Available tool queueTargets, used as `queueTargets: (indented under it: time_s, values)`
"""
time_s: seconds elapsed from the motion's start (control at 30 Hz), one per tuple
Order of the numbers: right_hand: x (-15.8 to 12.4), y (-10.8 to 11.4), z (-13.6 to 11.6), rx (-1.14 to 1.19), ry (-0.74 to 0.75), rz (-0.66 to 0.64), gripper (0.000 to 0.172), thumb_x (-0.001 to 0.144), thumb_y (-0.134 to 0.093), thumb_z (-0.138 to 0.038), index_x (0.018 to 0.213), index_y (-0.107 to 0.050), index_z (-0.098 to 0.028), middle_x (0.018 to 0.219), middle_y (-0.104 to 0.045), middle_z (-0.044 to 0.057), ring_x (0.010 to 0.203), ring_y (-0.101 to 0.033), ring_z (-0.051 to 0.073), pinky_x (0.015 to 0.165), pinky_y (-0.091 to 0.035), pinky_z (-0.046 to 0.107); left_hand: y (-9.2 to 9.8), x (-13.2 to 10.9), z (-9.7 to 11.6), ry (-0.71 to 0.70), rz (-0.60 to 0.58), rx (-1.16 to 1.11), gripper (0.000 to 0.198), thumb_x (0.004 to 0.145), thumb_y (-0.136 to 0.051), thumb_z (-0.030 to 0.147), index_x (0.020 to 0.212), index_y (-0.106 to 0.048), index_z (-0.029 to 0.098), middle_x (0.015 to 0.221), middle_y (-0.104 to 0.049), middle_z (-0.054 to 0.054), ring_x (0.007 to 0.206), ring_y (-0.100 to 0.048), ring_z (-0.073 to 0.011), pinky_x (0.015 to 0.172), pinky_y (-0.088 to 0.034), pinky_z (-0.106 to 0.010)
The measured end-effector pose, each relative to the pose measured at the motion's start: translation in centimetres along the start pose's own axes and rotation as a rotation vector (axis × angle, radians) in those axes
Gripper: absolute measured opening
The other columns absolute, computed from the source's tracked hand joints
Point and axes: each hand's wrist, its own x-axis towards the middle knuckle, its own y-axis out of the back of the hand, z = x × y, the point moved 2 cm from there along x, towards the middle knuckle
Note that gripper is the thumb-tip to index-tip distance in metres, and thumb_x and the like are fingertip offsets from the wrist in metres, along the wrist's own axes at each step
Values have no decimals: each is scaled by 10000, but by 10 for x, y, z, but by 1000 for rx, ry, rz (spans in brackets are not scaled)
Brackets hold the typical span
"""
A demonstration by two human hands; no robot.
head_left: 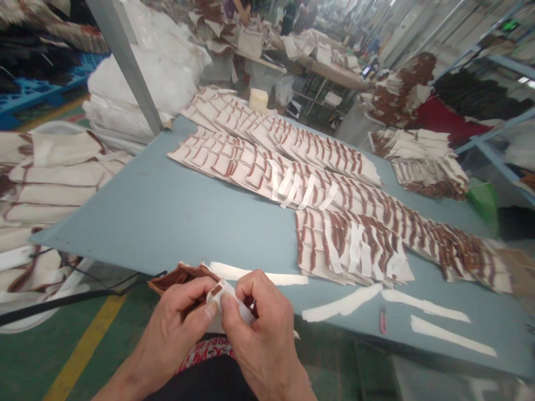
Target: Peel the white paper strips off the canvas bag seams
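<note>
At the table's near edge, my left hand [178,320] is closed on a brown and cream fabric piece [181,274], its folded brown part showing above the knuckles. My right hand [263,326] pinches a white strip [242,311] against that piece, thumb on top. Both thumbs almost meet over a small patch where brown shows beside the white. My fingers hide most of the fabric piece. Just beyond the hands, a cream strip [267,275] lies flat along the table's edge.
Overlapping rows of cream and brown fabric pieces [251,161] cover the blue-grey table [167,223], with white strips laid over some. Loose strips [438,305] and a pink-handled tool [383,320] lie at front right. A metal post [129,72] rises at the far left corner; a full fabric tub [62,178] stands left.
</note>
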Motion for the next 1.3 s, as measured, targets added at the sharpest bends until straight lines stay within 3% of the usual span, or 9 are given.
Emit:
queueTargets:
  time_s: [0.27, 0.47, 0.57, 0.77, 0.9, 1.13, 1.2, 1.3]
  values:
    - [0, -3, 2, 44, -65, -35, 222, 947, -601, -212, 755, -498, -258, 662, -521, -67, 567, -473, 124, 573, -364, 255, 2, -1, -4, -25, 4, 42, 350, 1047, -589, 330, 783, -781, 203, 725, -743, -16, 661, -658, -193, 607, -511, -256]
    - [3, -5, 2, 110, -140, -94, 182, 949, -624, -268, 777, -570, -247, 664, -560, -60, 582, -500, 132, 590, -390, 258, -3, -3, 5, 20, 133, -36, 326, 998, -620, 334, 727, -753, 211, 688, -719, 5, 630, -616, -170, 608, -483, -257]
    - [3, -7, 3, 141, -146, -96, 175, 948, -617, -262, 781, -568, -247, 695, -597, -45, 626, -533, 143, 629, -415, 268, -5, -2, 9, 11, 142, -31, 322, 994, -612, 320, 726, -757, 215, 695, -730, 7, 638, -633, -168, 618, -495, -255]
    - [9, -9, 6, 232, -221, -196, 188, 931, -598, -294, 759, -538, -248, 688, -569, -44, 646, -528, 148, 630, -420, 273, 0, 3, 9, -170, 125, 82, 299, 970, -592, 191, 700, -719, 218, 630, -694, 44, 556, -634, -133, 552, -476, -214]
    - [13, -10, 10, 351, -322, -320, 209, 922, -588, -342, 748, -519, -249, 677, -541, -45, 648, -505, 149, 619, -417, 270, -3, 0, 3, -232, 137, 146, 298, 1001, -579, 158, 741, -710, 224, 685, -715, 38, 613, -650, -144, 606, -494, -224]
    - [4, -21, 19, 704, -643, -526, 216, 868, -576, -437, 788, -472, -266, 693, -439, -62, 622, -396, 137, 553, -341, 248, -12, -3, 1, -388, 242, 311, 311, 979, -518, 109, 692, -504, 228, 605, -538, 72, 523, -511, -106, 545, -377, -230]
    - [0, -24, 19, 757, -684, -547, 228, 865, -576, -438, 778, -458, -264, 696, -420, -59, 629, -378, 137, 555, -333, 243, -14, -3, 5, -421, 252, 361, 311, 956, -492, 87, 683, -464, 234, 580, -494, 74, 494, -487, -105, 522, -357, -241]
    - [-5, -25, 17, 805, -685, -476, 291, 894, -588, -451, 745, -420, -267, 706, -398, -48, 662, -379, 147, 563, -353, 239, -17, -4, 11, -417, 172, 360, 319, 965, -433, 86, 686, -444, 241, 577, -497, 73, 494, -510, -106, 534, -394, -228]
